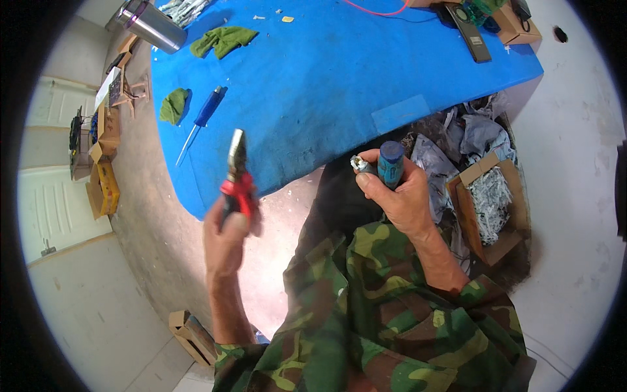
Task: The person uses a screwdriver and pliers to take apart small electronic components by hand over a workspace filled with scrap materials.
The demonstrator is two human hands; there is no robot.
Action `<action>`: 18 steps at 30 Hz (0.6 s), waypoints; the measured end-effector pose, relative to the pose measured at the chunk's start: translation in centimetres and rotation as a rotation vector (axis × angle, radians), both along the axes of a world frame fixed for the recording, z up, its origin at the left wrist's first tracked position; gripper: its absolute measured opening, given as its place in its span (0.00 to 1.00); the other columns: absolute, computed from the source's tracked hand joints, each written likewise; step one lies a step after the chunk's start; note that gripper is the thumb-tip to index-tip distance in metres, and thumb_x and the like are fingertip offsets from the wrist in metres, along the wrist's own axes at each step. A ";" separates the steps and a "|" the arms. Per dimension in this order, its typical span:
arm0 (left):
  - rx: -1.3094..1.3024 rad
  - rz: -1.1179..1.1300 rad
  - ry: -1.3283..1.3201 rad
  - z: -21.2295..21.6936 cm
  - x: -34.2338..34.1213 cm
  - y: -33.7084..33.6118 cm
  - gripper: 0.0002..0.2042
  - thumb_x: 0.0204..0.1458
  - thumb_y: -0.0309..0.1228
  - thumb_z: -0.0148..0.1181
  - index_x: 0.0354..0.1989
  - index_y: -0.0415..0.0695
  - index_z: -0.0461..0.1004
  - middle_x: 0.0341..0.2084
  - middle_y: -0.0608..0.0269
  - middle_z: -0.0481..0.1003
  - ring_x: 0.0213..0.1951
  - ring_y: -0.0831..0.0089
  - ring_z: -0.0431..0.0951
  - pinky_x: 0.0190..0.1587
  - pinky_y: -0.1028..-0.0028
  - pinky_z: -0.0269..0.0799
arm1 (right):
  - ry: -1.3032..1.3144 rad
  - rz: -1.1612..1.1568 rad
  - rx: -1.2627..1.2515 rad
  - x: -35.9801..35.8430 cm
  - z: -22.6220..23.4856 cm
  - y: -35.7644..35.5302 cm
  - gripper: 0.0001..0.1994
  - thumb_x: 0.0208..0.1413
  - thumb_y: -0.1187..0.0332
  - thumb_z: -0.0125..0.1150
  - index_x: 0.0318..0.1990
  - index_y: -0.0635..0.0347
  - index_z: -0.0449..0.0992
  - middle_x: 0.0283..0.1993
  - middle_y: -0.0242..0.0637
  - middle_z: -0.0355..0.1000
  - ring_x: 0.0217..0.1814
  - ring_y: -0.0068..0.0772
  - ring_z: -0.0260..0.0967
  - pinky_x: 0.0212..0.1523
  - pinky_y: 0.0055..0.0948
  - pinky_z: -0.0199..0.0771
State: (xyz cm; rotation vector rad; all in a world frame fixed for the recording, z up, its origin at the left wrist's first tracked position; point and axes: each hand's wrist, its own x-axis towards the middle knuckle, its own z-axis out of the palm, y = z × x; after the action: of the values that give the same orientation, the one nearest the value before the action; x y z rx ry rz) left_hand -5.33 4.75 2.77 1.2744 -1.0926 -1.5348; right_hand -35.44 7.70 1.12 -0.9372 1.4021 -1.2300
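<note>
My left hand (226, 238) is closed round the red and black handles of a pair of pliers (237, 160), whose metal jaws point up and away from me. The hand and tool are slightly smeared by motion. In my right hand (406, 196) is a screwdriver with a blue handle (390, 163); its shaft is hidden. Between that hand's thumb and forefinger sits a small grey and white piece (361, 164), too small to name. Both hands are near the front edge of the blue-covered table (294, 85), apart from each other.
On the table lie a blue-handled screwdriver (199, 123), two green cloths (225, 41) (174, 106), a steel flask (151, 25) and a dark phone-like slab (471, 39). An open cardboard box of shredded-looking scraps (490, 206) stands at right, beside grey plastic bags (434, 160).
</note>
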 end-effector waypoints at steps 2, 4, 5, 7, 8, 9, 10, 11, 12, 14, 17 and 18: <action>0.163 -0.136 -0.056 0.3 -1.5 1.2 0.25 0.53 0.35 0.71 0.55 0.32 0.74 0.40 0.57 0.79 0.36 0.72 0.80 0.33 0.73 0.76 | 0.049 -0.004 -0.042 0.2 0.0 0.0 0.15 0.58 0.69 0.74 0.51 0.63 0.83 0.42 0.31 0.82 0.43 0.19 0.75 0.47 0.27 0.77; 0.176 -0.197 -0.167 0.2 -3.3 2.5 0.20 0.56 0.28 0.65 0.58 0.37 0.77 0.40 0.62 0.79 0.40 0.76 0.78 0.43 0.74 0.75 | 0.098 0.006 -0.087 0.3 0.5 0.0 0.15 0.57 0.69 0.74 0.51 0.63 0.83 0.42 0.31 0.82 0.43 0.20 0.76 0.47 0.27 0.77; 0.100 -0.249 -0.291 -0.1 -3.7 2.9 0.19 0.58 0.28 0.64 0.57 0.38 0.77 0.38 0.60 0.79 0.39 0.74 0.77 0.43 0.73 0.74 | 0.109 0.000 -0.095 0.4 0.5 0.1 0.15 0.57 0.70 0.74 0.50 0.63 0.83 0.42 0.32 0.82 0.44 0.20 0.76 0.47 0.27 0.77; -0.031 -0.343 -0.430 -0.3 -4.8 3.4 0.16 0.59 0.29 0.61 0.55 0.39 0.77 0.35 0.55 0.78 0.36 0.70 0.75 0.42 0.68 0.72 | 0.135 -0.015 -0.112 0.4 0.7 0.3 0.15 0.57 0.70 0.74 0.50 0.63 0.83 0.43 0.32 0.82 0.44 0.21 0.76 0.47 0.27 0.77; 0.041 -0.388 -0.442 0.4 -5.4 3.5 0.17 0.60 0.32 0.62 0.56 0.38 0.77 0.36 0.50 0.79 0.37 0.63 0.79 0.43 0.63 0.74 | 0.138 -0.016 -0.117 0.3 0.6 0.4 0.14 0.56 0.71 0.74 0.50 0.63 0.83 0.44 0.32 0.82 0.45 0.21 0.76 0.48 0.28 0.77; -0.029 -0.409 -0.495 0.3 -5.7 3.7 0.16 0.62 0.34 0.62 0.55 0.38 0.77 0.34 0.55 0.79 0.36 0.68 0.77 0.42 0.67 0.73 | 0.141 -0.018 -0.122 0.2 0.6 0.5 0.14 0.56 0.72 0.74 0.50 0.63 0.83 0.45 0.33 0.82 0.46 0.22 0.76 0.49 0.28 0.77; -0.097 -0.431 -0.548 0.3 -6.0 3.9 0.16 0.65 0.36 0.61 0.55 0.38 0.76 0.32 0.61 0.78 0.34 0.73 0.74 0.42 0.71 0.72 | 0.142 -0.019 -0.126 0.2 0.6 0.6 0.14 0.56 0.72 0.74 0.50 0.62 0.82 0.45 0.33 0.82 0.46 0.23 0.77 0.49 0.28 0.77; -0.113 -0.450 -0.590 0.6 -6.2 4.0 0.16 0.65 0.35 0.61 0.55 0.39 0.76 0.31 0.59 0.78 0.34 0.72 0.74 0.42 0.70 0.73 | 0.169 -0.016 -0.157 0.1 0.6 0.6 0.14 0.56 0.73 0.74 0.49 0.62 0.82 0.46 0.34 0.82 0.47 0.24 0.77 0.50 0.29 0.77; -0.130 -0.469 -0.632 1.0 -6.3 4.0 0.16 0.65 0.35 0.61 0.56 0.39 0.76 0.31 0.58 0.78 0.34 0.71 0.75 0.42 0.69 0.73 | 0.196 -0.013 -0.189 0.0 0.6 0.6 0.14 0.56 0.74 0.73 0.49 0.62 0.82 0.47 0.35 0.82 0.48 0.26 0.77 0.51 0.30 0.77; -0.152 -0.481 -0.640 1.2 -6.7 4.4 0.17 0.64 0.34 0.61 0.57 0.39 0.75 0.31 0.56 0.78 0.33 0.70 0.75 0.42 0.68 0.73 | 0.234 -0.007 -0.229 -0.1 0.6 0.7 0.14 0.55 0.75 0.73 0.49 0.62 0.82 0.48 0.37 0.81 0.50 0.28 0.78 0.52 0.31 0.77; -0.131 -0.470 -0.542 1.2 -7.3 4.9 0.19 0.64 0.31 0.60 0.62 0.40 0.72 0.32 0.56 0.77 0.33 0.68 0.75 0.42 0.68 0.74 | 0.264 -0.005 -0.260 -0.3 0.7 0.9 0.15 0.54 0.76 0.73 0.50 0.62 0.82 0.49 0.39 0.81 0.51 0.32 0.79 0.54 0.32 0.77; -0.099 -0.474 -0.514 1.2 -7.5 5.0 0.21 0.64 0.29 0.59 0.64 0.41 0.71 0.32 0.57 0.77 0.34 0.69 0.76 0.42 0.68 0.74 | 0.271 -0.011 -0.275 -0.4 0.5 1.0 0.15 0.54 0.76 0.73 0.50 0.62 0.82 0.49 0.40 0.81 0.51 0.33 0.79 0.53 0.32 0.77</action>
State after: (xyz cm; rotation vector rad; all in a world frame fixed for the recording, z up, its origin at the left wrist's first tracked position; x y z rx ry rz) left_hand -12.78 9.72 3.99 1.4504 -1.8851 -1.4894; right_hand -35.82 8.75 1.60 -1.3273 1.4692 -1.3654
